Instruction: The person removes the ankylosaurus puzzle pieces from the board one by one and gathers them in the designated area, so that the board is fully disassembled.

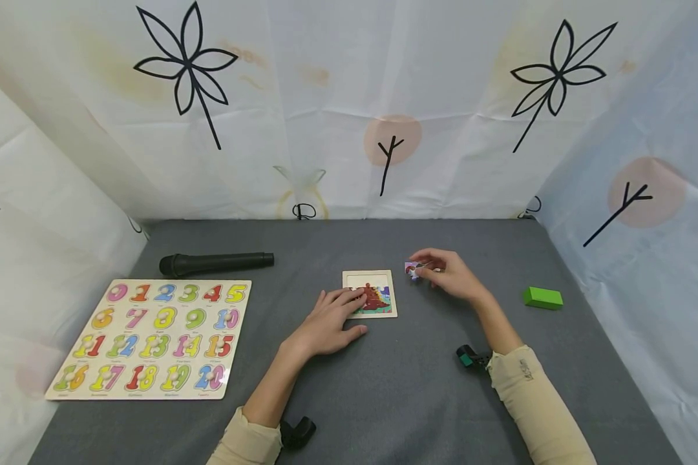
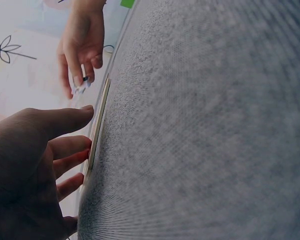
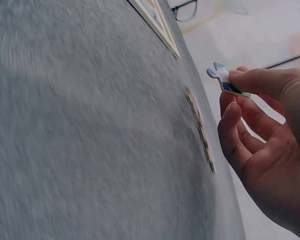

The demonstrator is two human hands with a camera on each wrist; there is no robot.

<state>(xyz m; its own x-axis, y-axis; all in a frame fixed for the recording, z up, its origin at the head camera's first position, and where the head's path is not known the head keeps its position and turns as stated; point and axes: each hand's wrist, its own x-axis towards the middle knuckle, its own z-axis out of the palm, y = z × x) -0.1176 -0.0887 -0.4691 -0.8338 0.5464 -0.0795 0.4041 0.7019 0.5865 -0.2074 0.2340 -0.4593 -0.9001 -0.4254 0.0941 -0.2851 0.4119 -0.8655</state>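
A small wooden jigsaw puzzle (image 1: 377,298) in a pale frame lies on the grey table, its picture showing a reddish-brown figure. My left hand (image 1: 331,323) rests its extended fingertips on the frame's left part, thumb spread apart, and hides some of the picture. To the right of the frame, my right hand (image 1: 450,274) pinches a jigsaw piece (image 3: 230,85) between thumb and fingers, held above the cloth. The piece has a rounded tab and white, blue and green colouring. Beneath it more puzzle piece (image 3: 202,131) lies flat on the table in the right wrist view.
A number puzzle board (image 1: 169,326) covers the table's left side. Behind it lies a black microphone-shaped rod (image 1: 216,263). A green block (image 1: 543,298) sits at the right. White printed cloth walls (image 1: 337,77) enclose the table's back and sides.
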